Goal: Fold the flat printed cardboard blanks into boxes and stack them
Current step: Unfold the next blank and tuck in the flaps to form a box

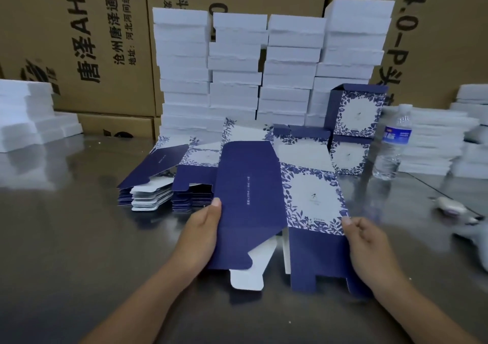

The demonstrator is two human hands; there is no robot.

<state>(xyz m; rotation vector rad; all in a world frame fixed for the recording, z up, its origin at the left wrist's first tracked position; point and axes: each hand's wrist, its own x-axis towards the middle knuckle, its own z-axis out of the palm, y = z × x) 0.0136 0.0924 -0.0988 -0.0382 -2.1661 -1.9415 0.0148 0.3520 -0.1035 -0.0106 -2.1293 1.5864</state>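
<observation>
Head view, step in hand: one flat blank (266, 211) is held above the table at 6 o'clock, navy panel to the left, leaf-printed panel to the right, and its end flaps hang loose toward the person. The left hand (203, 227) grips the blank's left edge with the thumb on top. The right hand (367, 243) pinches the right edge. Judged stage: opening the blank into a sleeve, with no flap tucked yet. The next move probably calls for pressing both edges inward until the sleeve squares up, then closing the near flaps.

Surroundings, by size:
- Brown cartons (105, 53) form the back wall at 12 o'clock.
- Grey table (66, 238), glossy and reflective.
- White foam stacks (237, 66) stand in columns at 12 o'clock.
- Pile of flat blanks (169, 180) at 10 o'clock of the held blank.
- Two finished boxes (356, 111), one on the other, at 1 o'clock.
- Water bottle (393, 143), upright, just beside them at 2 o'clock.
</observation>
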